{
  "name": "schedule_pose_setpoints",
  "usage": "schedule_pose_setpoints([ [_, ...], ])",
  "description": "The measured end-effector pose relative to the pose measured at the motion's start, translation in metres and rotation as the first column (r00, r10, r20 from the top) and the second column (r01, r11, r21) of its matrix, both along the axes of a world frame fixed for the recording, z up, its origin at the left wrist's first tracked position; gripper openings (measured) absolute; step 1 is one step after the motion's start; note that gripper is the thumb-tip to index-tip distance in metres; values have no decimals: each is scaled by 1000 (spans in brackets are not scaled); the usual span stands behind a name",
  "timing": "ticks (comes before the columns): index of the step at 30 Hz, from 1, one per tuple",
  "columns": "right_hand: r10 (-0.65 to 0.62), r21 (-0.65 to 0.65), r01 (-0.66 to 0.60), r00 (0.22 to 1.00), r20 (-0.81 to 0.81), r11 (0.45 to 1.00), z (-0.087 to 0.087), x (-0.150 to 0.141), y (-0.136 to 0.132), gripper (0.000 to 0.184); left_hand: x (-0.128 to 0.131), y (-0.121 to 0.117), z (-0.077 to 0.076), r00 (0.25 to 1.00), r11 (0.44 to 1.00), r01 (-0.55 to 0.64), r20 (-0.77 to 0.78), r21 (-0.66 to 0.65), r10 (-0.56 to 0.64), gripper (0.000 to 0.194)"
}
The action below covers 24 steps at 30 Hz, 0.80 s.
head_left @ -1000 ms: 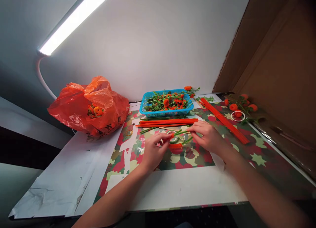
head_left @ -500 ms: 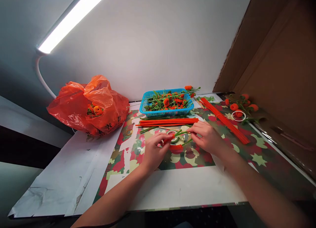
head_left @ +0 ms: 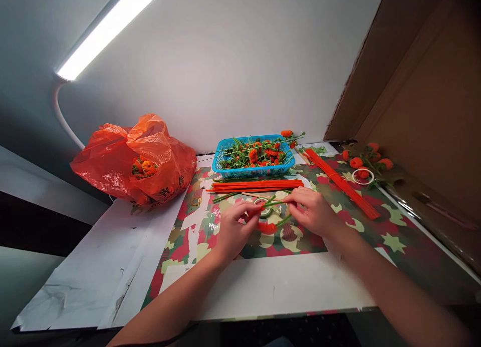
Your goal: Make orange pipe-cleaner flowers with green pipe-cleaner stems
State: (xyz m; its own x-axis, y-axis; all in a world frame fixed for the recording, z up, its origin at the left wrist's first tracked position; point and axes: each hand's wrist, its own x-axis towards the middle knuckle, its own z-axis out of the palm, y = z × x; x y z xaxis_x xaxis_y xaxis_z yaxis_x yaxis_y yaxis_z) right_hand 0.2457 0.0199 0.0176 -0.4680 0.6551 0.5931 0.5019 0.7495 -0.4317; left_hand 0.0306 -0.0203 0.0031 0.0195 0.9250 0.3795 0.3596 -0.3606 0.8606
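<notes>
My left hand (head_left: 236, 228) pinches a small orange fuzzy flower head, mostly hidden by the fingers. A green stem (head_left: 276, 203) runs from it towards my right hand (head_left: 310, 209), whose thumb and finger are closed on the stem's far end. Just below lies another orange flower (head_left: 267, 228) with a green stem slanting up to the right. Partly behind the left fingertips, a ring-shaped tape roll (head_left: 266, 212) rests on the patterned table cover (head_left: 248, 244). A row of orange pipe cleaners (head_left: 255, 186) lies behind both hands.
At the back stands a blue basket (head_left: 253, 172) of orange flowers and green stems. An orange plastic bag (head_left: 169, 159) holds more flowers at left. On the right lie a bound orange bundle (head_left: 343, 184), a white ring (head_left: 363, 183) and flowers (head_left: 356, 162) beside a cardboard wall (head_left: 421, 101).
Both hands keep their pinch and have barely moved. The right fingers have shifted slightly to the left, and the lower flower sits a little further left and lower.
</notes>
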Motion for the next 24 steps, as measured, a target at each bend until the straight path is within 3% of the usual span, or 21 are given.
schedule_pose_setpoints([
  [4, -9, -12, 9, 1000, -13, 1000, 0, 1, 1, 21, 0, 0, 3, 998, 999, 4, 55, -37, -2, 13],
  [9, -21, 26, 21, 1000, 6, 999, 0, 1, 1, 20, 2, -2, 5, 1000, 999, -14, 24, 29, 13, 10],
  [24, -13, -83, 6, 996, -93, 997, 3, 2, -1, 20, 1, -1, 5, 1000, 998, -9, -24, 61, 11, 10],
])
